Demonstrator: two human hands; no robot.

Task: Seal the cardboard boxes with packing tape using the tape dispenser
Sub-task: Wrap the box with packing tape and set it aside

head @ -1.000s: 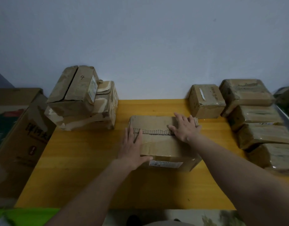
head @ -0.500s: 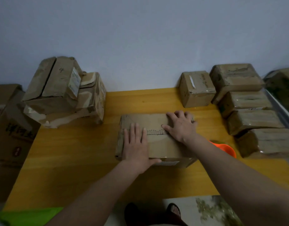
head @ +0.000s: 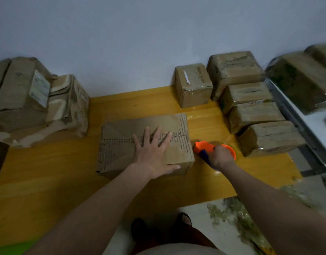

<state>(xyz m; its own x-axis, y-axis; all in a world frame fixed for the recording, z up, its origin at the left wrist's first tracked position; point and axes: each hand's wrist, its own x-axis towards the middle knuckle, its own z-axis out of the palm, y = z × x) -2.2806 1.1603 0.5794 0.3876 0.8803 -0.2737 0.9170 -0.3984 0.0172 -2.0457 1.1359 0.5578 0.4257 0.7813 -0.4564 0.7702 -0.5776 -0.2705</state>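
Now, left hand: your left hand (head: 155,153) lies flat on top of the cardboard box (head: 121,144), fingers straight and spread across the centre seam, thumb hooked over the near edge. It holds nothing; by the look of it, it is there to press the flaps shut and keep the box from sliding when the tape starts.
Right hand: your right hand (head: 223,157) is curled round the blue handle of the tape dispenser (head: 204,147), just right of centre frame, low over the yellow table (head: 57,172).
Dispenser heading: its orange nose points left, at the right end face of the box, close to it or just touching; you cannot tell which. The handle trails back lower right toward your wrist, so its long axis runs roughly in line with the seam.
Box placement: middle of the frame, long axis left to right, seam running the same way under your fingers. That lets one pull travel the full length.
Step in hand: likely anchoring the tape on the right end before drawing it leftward; no tape is visible on this seam yet.
Taped boxes (head: 250,107): stacked at the right of the frame.
Worn boxes (head: 39,102): piled at the upper left.
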